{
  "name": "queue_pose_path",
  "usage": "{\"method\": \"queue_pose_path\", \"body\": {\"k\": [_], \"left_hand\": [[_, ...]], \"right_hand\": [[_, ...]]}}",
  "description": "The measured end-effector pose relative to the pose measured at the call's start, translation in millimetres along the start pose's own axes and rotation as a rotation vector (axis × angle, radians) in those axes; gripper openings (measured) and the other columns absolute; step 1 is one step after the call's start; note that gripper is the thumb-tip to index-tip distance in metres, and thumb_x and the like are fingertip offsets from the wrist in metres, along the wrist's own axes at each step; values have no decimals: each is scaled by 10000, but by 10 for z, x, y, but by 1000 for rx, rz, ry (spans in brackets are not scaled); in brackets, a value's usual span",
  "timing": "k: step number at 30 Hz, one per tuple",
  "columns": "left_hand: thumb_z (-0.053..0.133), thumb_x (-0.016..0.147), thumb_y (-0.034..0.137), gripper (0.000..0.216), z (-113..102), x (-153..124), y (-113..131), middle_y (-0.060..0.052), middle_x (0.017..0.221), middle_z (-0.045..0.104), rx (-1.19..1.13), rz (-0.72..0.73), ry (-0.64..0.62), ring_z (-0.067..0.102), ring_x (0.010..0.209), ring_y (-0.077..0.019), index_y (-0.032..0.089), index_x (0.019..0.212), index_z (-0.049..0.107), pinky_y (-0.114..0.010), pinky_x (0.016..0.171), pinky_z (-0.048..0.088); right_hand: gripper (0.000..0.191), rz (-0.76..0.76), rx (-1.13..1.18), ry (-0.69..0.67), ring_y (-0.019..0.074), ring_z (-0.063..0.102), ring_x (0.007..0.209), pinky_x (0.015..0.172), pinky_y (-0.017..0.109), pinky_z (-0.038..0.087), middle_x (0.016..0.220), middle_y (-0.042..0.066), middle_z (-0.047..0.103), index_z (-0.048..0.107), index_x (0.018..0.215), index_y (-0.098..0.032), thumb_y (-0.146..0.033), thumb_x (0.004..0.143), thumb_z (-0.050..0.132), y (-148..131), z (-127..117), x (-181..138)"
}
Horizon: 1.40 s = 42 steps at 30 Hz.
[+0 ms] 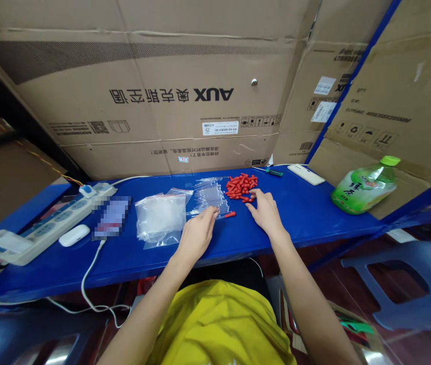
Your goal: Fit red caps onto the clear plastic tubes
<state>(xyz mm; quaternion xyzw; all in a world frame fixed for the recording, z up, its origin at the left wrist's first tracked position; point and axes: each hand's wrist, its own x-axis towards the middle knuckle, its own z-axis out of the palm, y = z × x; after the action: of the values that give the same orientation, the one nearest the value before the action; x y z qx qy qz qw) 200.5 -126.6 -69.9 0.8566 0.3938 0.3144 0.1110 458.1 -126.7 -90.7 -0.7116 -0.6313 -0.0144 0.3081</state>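
My left hand [199, 232] is closed at the near edge of a spread of thin clear tubes [208, 195]. Its fingertips pinch a clear dropper tube whose end carries a red rubber bulb [230, 214], pointing right. My right hand [266, 210] reaches to the near right side of a pile of red rubber bulbs [240, 185]. Thumb and index finger are apart there, with a loose bulb [246, 199] close to their tips; whether they touch it I cannot tell. Left of the tubes lie clear plastic bags [161, 215] with whitish contents.
Behind the blue table [307, 223] stand large cardboard boxes [170, 66]. A screwdriver [274, 173], a white phone [306, 174] and a green bottle [365, 187] are at right. A power strip [58, 220], earbud case [74, 235] and charging phone [112, 217] are at left.
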Motion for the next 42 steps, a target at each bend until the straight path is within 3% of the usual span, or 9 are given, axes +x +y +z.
{"method": "queue_pose_path", "body": {"k": [3,11,17,23,27,31,35,42], "left_hand": [[326,1139,338,298,-3,0,2,-78,1204,777,1,-5,-11,770,1044,-249,232,1229,590,-329,832,583],[312,1141,354,299,-11,2,1,-70,1186,778,-14,-19,-17,768,1033,-243,241,1202,582,-321,821,569],[327,1136,344,276,-9,3,-4,-71,1146,776,-9,-31,-5,764,993,-240,239,1202,574,-316,801,553],[329,1138,357,271,-24,7,18,-60,1051,767,3,-44,13,748,885,-232,237,1143,572,-300,730,506],[338,1134,356,266,-32,11,30,-55,1005,755,-9,-45,25,739,861,-225,239,1127,577,-289,704,484],[377,1122,385,268,-44,13,28,-29,844,711,-41,-103,55,706,755,-217,228,1134,595,-291,683,465],[438,1105,411,259,-59,19,10,8,729,650,-123,-169,123,656,660,-197,215,1168,595,-283,658,449],[399,1125,384,292,-75,26,10,-52,983,762,-183,-92,111,728,838,-204,215,1222,615,-295,769,500]], "right_hand": [[337,25,-50,-6,345,589,1137,917,452,482,1208,138,718,632,1299,-196,-219,963,633,-4,7,6],[159,117,-105,-8,343,611,1116,894,440,482,1141,134,744,751,1046,-212,-272,994,613,-1,-46,1],[85,176,90,53,248,683,899,774,352,483,991,40,794,709,995,-248,-277,944,647,-47,-96,24],[55,183,76,105,270,722,880,703,337,470,946,41,804,695,929,-259,-247,887,662,-76,-127,3],[115,171,281,126,234,703,760,697,337,503,910,53,798,695,934,-245,-347,917,645,-36,-122,28],[277,79,646,18,214,689,772,720,331,533,887,59,776,716,948,-213,-479,938,638,-60,-137,58],[289,-34,868,-159,213,713,858,781,334,545,947,47,782,739,998,-211,-471,872,754,-210,-179,11],[236,-155,984,-371,190,712,832,787,325,547,914,30,773,737,987,-207,-397,857,792,-557,-197,-124]]}}
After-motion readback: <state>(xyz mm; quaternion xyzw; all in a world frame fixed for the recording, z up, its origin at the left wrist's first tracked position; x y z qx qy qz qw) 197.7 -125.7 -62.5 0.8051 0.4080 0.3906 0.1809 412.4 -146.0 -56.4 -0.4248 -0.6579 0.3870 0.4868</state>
